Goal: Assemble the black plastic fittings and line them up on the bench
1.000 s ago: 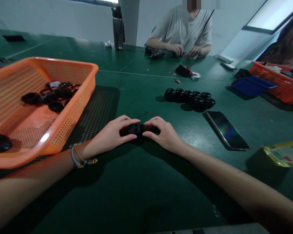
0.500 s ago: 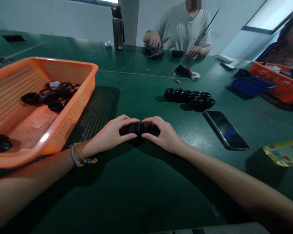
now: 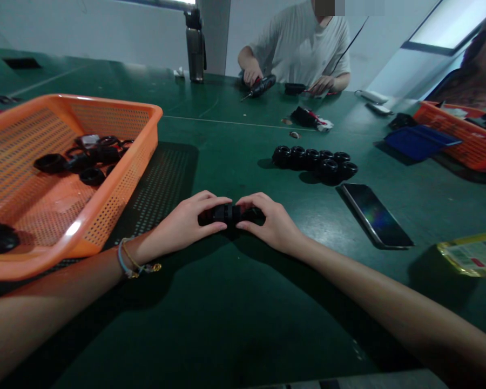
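Note:
My left hand and my right hand meet at the middle of the green table. Together they pinch a small black cylindrical part, each hand closed on one end. The part rests low, at the table surface. A bracelet sits on my left wrist. To the left stands an orange perforated basket with several black rings inside. A cluster of several black rings lies on the table beyond my right hand.
A dark phone lies right of my hands. A yellow-edged packet sits at the right edge. Across the table a person in a pale shirt handles a tool. A metal bottle, a blue tray and another orange basket stand farther back.
My hands have barely shifted on the black part. The person across the table moved one hand left and picked up a tool.

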Available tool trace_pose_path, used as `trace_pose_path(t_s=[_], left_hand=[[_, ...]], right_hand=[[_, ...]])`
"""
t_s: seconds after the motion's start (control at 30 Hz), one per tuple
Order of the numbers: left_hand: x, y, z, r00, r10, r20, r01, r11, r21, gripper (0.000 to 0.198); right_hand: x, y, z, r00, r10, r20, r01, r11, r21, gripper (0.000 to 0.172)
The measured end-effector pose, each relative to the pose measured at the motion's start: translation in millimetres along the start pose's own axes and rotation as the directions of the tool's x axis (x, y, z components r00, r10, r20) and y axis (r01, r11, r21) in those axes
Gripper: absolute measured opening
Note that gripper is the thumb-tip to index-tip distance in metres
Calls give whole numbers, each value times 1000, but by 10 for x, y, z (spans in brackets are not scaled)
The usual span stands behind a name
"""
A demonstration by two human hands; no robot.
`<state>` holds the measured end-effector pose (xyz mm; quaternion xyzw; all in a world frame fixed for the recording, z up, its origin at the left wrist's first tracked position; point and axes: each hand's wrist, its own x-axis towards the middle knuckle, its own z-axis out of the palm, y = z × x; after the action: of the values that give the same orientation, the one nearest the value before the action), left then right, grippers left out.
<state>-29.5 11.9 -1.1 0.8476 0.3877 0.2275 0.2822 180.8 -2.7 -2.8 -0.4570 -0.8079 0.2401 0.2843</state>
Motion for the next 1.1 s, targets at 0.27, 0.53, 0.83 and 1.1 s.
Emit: trace_pose_path(t_s=[0.27,0.53,0.83,1.1], left_hand=[[-1,8,1,1000,-9,-1,9,1000,-3,40],[1,8,0,1000,-13,-1,13,1000,-9,41],[-2,5,2,1000,-2,-3,2,1000,-13,41],[-13,4,6,1000,4,-3,-4,1000,-14,41]], right_hand=[[5,-6,-5,1000,-6,2,6,1000,-14,26],[-3,-1,0,1000,0,1,0,1000,-10,24],[6,-4,0,1000,6,6,-6,1000,-8,23],[3,8,-1,1000,-7,1,7,1000,-24,19]])
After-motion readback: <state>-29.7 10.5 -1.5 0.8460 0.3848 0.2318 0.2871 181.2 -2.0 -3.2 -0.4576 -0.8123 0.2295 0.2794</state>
